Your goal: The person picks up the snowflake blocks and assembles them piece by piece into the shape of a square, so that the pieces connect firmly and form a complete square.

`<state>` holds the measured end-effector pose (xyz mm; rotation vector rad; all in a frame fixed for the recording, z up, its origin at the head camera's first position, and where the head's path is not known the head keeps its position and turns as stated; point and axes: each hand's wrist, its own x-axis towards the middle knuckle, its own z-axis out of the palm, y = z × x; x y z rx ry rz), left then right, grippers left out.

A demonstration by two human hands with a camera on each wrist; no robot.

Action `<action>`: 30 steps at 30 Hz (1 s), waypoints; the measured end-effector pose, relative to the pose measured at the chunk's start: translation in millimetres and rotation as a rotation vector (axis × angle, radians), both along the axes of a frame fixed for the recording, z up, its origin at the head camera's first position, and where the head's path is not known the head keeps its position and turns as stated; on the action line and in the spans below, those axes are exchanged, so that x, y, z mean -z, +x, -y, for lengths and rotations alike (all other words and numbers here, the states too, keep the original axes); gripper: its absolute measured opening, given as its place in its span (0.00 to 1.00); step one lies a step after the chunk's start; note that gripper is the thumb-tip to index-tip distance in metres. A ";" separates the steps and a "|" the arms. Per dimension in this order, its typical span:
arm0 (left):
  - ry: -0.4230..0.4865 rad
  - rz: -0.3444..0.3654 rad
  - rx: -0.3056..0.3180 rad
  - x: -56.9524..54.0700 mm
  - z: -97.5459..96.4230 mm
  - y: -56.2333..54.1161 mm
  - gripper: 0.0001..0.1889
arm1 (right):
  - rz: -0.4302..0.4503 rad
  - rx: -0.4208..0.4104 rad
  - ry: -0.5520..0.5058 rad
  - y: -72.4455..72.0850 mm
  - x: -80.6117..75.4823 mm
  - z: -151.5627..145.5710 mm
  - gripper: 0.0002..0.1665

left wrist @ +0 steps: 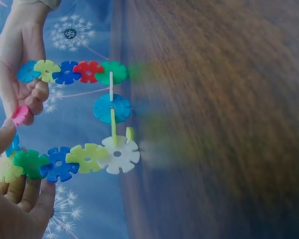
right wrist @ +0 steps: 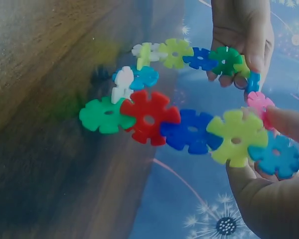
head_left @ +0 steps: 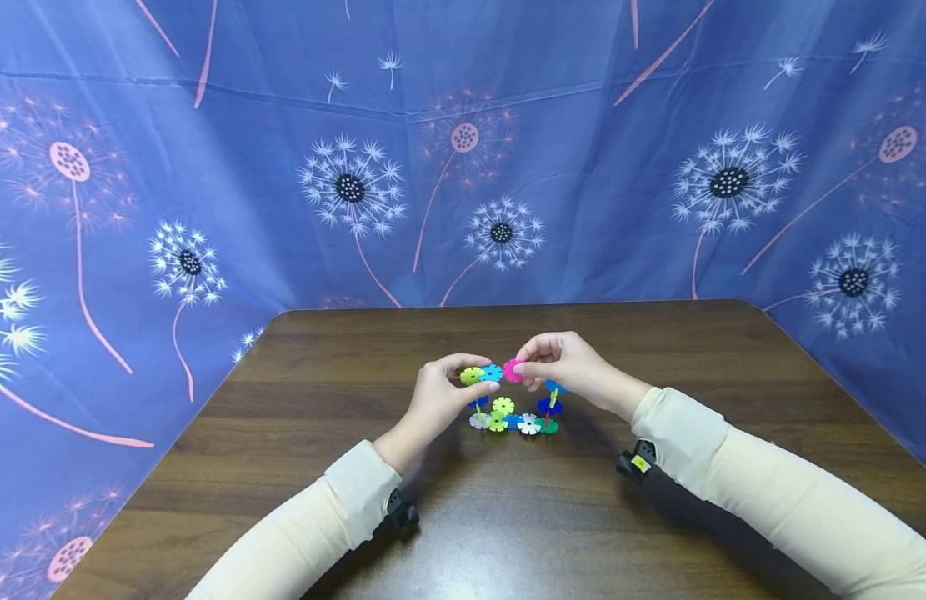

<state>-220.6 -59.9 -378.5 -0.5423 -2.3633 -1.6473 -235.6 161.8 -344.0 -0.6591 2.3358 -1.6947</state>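
Flower-shaped, slotted plastic discs are joined into a standing frame, its bottom row resting on the table with a green disc (head_left: 548,427) at the right end. My left hand (head_left: 440,387) pinches the top of the left column, at a yellow disc (head_left: 472,376) beside a light-blue disc (head_left: 491,372). Between thumb and fingers, my right hand (head_left: 575,362) holds a pink disc (head_left: 512,371) by the top of the right column. In the right wrist view the pink disc (right wrist: 259,102) lies close to the light-blue disc's edge; whether they interlock I cannot tell. Right-column discs include a red disc (right wrist: 149,119).
The brown wooden table (head_left: 320,358) extends around the frame on all sides. Behind it hangs a blue cloth (head_left: 583,125) with a dandelion print. A small black camera (head_left: 638,461) is strapped under the right wrist, another (head_left: 402,512) under the left.
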 end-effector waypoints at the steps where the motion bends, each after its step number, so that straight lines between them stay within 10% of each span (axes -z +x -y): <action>1: 0.000 0.003 -0.002 -0.4 0.2 0.3 0.16 | -0.009 0.002 -0.001 1.1 0.5 0.8 0.14; 30: -0.019 0.008 0.041 -7.0 -3.1 7.0 0.16 | -0.193 0.087 0.065 15.8 3.3 10.4 0.06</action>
